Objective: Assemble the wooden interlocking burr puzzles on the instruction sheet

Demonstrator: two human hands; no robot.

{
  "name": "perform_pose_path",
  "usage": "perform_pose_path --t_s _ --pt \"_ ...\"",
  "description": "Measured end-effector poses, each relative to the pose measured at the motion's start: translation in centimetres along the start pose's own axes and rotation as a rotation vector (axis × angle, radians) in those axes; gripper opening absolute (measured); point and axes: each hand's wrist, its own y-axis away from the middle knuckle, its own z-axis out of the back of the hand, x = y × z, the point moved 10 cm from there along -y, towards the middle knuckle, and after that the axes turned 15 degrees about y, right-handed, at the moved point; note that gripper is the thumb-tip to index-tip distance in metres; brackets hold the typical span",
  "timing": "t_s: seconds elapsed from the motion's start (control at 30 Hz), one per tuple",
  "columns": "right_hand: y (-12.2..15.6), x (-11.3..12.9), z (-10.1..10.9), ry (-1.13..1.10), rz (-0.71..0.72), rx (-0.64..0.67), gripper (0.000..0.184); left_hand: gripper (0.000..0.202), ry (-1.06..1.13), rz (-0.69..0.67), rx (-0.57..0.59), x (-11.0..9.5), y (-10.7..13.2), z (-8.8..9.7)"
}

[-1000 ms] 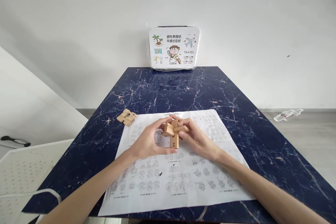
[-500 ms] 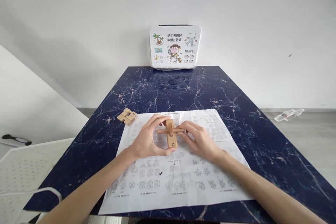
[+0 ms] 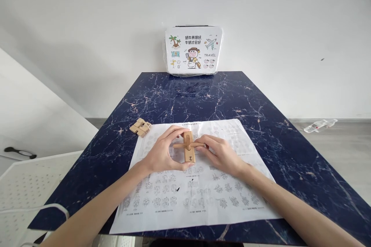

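Note:
A wooden puzzle cross [image 3: 188,148] of interlocked notched sticks, one marked "2", stands on the printed instruction sheet [image 3: 197,197] in the middle of the dark blue marble table [image 3: 203,96]. My left hand [image 3: 161,155] curls round its left side, thumb at the base and fingers on top. My right hand [image 3: 220,153] pinches the right end of the horizontal stick. Both hands are closed on the cross. A second small stack of wooden puzzle pieces [image 3: 140,127] lies on the table just left of the sheet's far corner.
A white illustrated box [image 3: 193,50] with "TRAVEL" on it leans against the wall at the table's far edge. A white perforated surface [image 3: 26,185] sits low to the left. A clear plastic bottle [image 3: 319,125] lies on the floor at right.
The cross was lifted and tilted between my fingers a second ago; now it rests lower on the sheet with the horizontal stick level. My hands have settled down with it.

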Motion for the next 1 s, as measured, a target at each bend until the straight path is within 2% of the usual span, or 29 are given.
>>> perform_pose_path --t_s 0.17,0.37,0.67,0.83,1.0 --pt "0.1 -0.2 -0.4 0.056 0.003 0.007 0.022 0.083 -0.013 0.004 -0.014 0.2 0.1 0.1" --pt "0.1 -0.1 -0.4 0.104 0.013 -0.017 0.022 0.082 -0.006 0.013 0.022 0.4 0.1 -0.3" --pt "0.2 -0.4 -0.3 0.080 -0.043 -0.039 0.021 0.084 -0.017 -0.018 0.001 -0.2 0.3 -0.3" --pt "0.1 -0.5 0.0 -0.023 -0.088 -0.028 0.022 0.093 0.027 -0.007 -0.030 0.0 0.3 -0.2" --pt "0.0 -0.8 0.0 -0.226 -0.159 -0.016 0.021 0.107 0.203 0.066 -0.088 1.1 0.4 0.3"
